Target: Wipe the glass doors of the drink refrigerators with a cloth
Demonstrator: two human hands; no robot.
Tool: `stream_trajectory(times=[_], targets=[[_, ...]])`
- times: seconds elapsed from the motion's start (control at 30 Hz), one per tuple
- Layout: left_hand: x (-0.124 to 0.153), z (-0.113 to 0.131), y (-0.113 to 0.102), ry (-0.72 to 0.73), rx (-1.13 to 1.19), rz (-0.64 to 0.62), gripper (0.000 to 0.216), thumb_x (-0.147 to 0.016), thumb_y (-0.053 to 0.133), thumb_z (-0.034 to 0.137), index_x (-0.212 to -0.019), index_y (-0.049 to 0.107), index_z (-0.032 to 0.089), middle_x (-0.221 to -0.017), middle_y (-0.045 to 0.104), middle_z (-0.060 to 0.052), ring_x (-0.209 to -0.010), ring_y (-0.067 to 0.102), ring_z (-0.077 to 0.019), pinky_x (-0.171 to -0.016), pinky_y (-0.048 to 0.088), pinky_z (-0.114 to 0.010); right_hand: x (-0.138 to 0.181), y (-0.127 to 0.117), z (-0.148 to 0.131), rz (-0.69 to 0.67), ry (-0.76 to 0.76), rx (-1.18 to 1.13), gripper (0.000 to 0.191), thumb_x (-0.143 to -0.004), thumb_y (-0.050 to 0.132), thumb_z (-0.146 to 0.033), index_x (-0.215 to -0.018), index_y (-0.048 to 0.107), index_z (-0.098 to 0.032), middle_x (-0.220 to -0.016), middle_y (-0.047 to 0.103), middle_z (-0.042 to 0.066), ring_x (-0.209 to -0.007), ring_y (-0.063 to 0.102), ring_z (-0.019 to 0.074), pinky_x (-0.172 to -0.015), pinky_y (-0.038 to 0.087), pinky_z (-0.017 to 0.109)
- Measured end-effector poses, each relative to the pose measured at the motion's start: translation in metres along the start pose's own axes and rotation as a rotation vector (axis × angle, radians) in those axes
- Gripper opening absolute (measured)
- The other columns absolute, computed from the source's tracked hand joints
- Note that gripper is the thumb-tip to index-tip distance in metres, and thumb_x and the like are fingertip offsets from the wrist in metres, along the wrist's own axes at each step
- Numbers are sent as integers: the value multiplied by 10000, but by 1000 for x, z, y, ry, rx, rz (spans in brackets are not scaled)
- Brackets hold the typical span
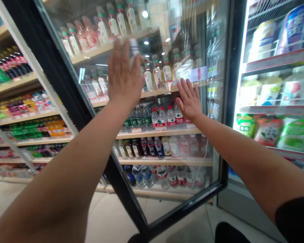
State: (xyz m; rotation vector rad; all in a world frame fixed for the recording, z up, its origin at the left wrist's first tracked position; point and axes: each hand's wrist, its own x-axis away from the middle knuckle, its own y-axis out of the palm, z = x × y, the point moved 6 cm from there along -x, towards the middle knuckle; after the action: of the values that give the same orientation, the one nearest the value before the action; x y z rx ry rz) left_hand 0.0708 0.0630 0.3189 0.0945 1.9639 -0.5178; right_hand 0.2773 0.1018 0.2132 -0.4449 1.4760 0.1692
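Note:
A black-framed glass door (167,209) stands swung out in front of me, and bottles on shelves show through its pane. My left hand (124,74) is raised at the upper left of the glass, fingers stretched out, blurred by motion. Whether its palm touches the pane I cannot tell. Lower and to the right, my right hand (190,101) lies flat against the glass with fingers spread. Neither hand shows anything held in it.
At right is a lit cooler with pouches (270,131) and bottles (297,86) on its racks. Shelves of soda bottles (25,135) run along the left. Pale floor tiles (103,216) lie below, and a dark shoe (230,233) shows near the door's lower edge.

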Motion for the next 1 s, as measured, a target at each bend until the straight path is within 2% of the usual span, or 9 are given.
stream_trajectory(times=[0.07, 0.2, 0.27, 0.47, 0.63, 0.7, 0.83, 0.93, 1.0], targets=[[0, -8, -5, -151, -27, 71, 562, -976, 414, 284, -1522, 329, 184, -1626, 201, -90, -1505, 72, -347, -1202, 81, -645, 0, 0, 0, -4, 2, 3, 612, -1012, 225, -500, -1573, 249, -257, -1615, 300, 45, -1523, 184, 245, -1242, 155, 542], [24, 38, 23, 324, 117, -263, 479, -1021, 244, 259, -1451, 455, 252, -1479, 477, -56, -1458, 291, -243, -1195, 277, -496, 1, -1, 0, 7, -15, 21, 599, -1015, 229, -471, -1572, 248, -251, -1610, 309, 43, -1518, 204, 231, -1244, 159, 530], [23, 40, 27, 423, 119, -323, 447, -1017, 273, 264, -1375, 537, 304, -1449, 518, 1, -1443, 324, -202, -1198, 286, -438, 1, -1, 0, 8, -15, 19, 596, -1016, 231, -465, -1573, 244, -253, -1611, 308, 39, -1519, 203, 229, -1244, 160, 530], [-16, -16, -1, -81, 29, 97, 483, -1004, 325, 239, -1477, 418, 245, -1574, 343, -22, -1492, 79, -281, -1202, 107, -598, 2, -2, 0, 9, -1, 15, 598, -1017, 216, -492, -1570, 258, -267, -1609, 312, 34, -1516, 211, 227, -1247, 163, 523], [21, 39, 19, 431, 80, -300, 487, -973, 337, 189, -1422, 494, 290, -1556, 409, 33, -1509, 200, -227, -1239, 209, -500, 2, -2, -1, 20, -10, 37, 597, -1022, 194, -505, -1568, 256, -274, -1604, 323, 24, -1514, 219, 217, -1244, 178, 518], [15, 21, 9, 301, 48, -264, 485, -978, 324, 221, -1430, 494, 261, -1560, 407, 24, -1512, 191, -247, -1252, 182, -513, 2, -3, -1, 24, -7, 46, 591, -1023, 206, -490, -1563, 274, -262, -1603, 326, 27, -1512, 225, 214, -1243, 188, 508], [2, -37, -20, -164, -19, 65, 553, -978, 305, 300, -1526, 336, 227, -1646, 184, 85, -1526, -27, -315, -1245, -15, -599, 3, -4, -1, 17, 2, 23, 585, -1018, 220, -474, -1554, 302, -253, -1600, 332, 27, -1510, 230, 218, -1245, 186, 502], [23, -14, 1, 63, 95, -130, 574, -992, 211, 283, -1566, 210, 264, -1648, 139, 131, -1523, -148, -211, -1264, -56, -530, 3, -2, 0, 13, 8, 11, 588, -1016, 221, -480, -1562, 280, -272, -1608, 314, 12, -1514, 219, 218, -1247, 173, 508], [44, 10, 14, 300, 159, -347, 581, -994, 161, 229, -1571, 192, 285, -1623, 252, 115, -1534, -6, -127, -1281, 86, -452, 4, -2, 1, 15, 11, 2, 590, -1015, 226, -480, -1566, 269, -272, -1610, 308, 11, -1516, 213, 220, -1249, 163, 513]])
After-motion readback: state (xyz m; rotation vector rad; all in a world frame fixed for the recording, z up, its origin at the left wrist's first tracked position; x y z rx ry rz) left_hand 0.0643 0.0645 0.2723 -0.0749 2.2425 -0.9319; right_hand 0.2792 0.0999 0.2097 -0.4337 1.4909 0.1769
